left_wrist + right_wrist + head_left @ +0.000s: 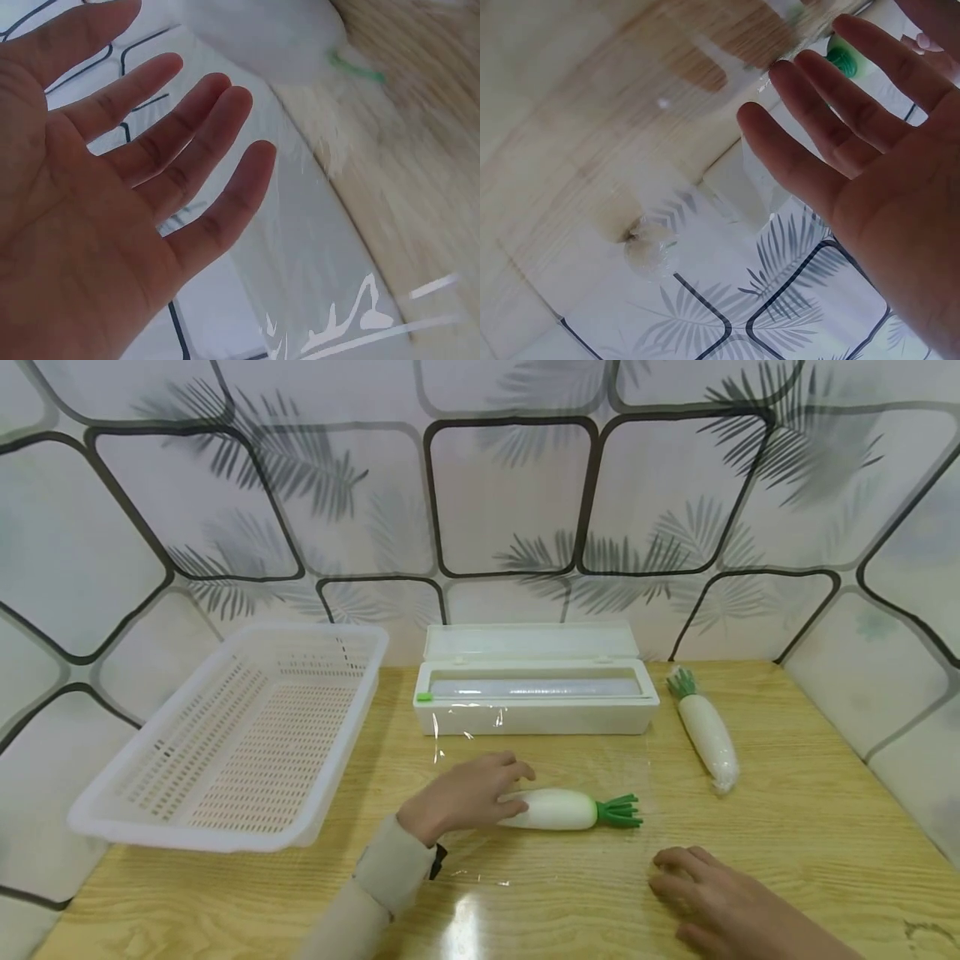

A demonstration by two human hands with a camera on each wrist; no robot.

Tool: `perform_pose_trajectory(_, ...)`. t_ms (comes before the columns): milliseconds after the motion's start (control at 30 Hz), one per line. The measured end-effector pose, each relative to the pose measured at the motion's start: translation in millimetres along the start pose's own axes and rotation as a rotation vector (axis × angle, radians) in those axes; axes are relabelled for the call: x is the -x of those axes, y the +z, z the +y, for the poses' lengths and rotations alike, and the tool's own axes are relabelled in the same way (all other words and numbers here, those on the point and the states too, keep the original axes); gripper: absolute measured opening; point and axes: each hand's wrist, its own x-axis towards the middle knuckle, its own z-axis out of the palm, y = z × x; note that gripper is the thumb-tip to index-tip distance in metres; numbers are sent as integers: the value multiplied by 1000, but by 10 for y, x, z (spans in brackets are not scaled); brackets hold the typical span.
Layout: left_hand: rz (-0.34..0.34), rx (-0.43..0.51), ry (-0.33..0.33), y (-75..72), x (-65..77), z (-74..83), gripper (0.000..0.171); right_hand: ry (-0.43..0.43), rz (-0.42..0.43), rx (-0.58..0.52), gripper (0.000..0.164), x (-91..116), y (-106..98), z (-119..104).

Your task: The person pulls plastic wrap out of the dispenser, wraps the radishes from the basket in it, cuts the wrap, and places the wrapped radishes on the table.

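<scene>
A white radish (558, 810) with a green top lies on clear plastic film (504, 882) drawn out over the table. My left hand (468, 793) is at the radish's left end, its fingers spread and loosely bent in the left wrist view. Whether the fingertips touch the radish, I cannot tell. To the right of the green top, my right hand (731, 902) hovers low near the film's right side, fingers relaxed, holding nothing. Behind the radish stands a white film dispenser box (536, 720), its lid raised and a film roll (536, 687) inside.
A second radish (708, 739), wrapped in clear film, lies right of the box. On the left sits a white perforated plastic basket (315, 835). A patterned wall covering (510, 493) rises behind the wooden table (810, 777) and along both sides.
</scene>
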Motion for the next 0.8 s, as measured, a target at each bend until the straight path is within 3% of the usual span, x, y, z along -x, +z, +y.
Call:
perform_pose_trajectory(100,67,-36,36,-37,118,-39,33,4,17,-20,41,-13,-19,3)
perform_pose_trajectory(233,144,-85,77,-66,286,-99,24,-75,138,14,44,-25,3,49)
perform_pose_trajectory(267,154,-90,82,-74,330,-110,21,-92,167,34,44,-28,9,63)
perform_pose_trajectory(400,173,-119,96,-99,514,-137,13,-152,271,78,19,-53,25,114)
perform_pose_trajectory(467,170,-135,104,-105,593,-144,11,-168,303,92,32,-51,29,136)
perform_pose_trajectory(500,165,-145,106,-106,633,-148,11,-167,305,89,34,-47,27,146)
perform_pose_trajectory(600,145,-162,112,-87,738,-173,10,-147,278,87,17,-33,22,170)
perform_pose_trajectory(700,121,-161,98,-50,840,-195,11,-121,239,89,39,-28,21,190)
perform_pose_trajectory(800,92,-148,61,5,941,-220,11,-117,222,104,40,-34,30,207)
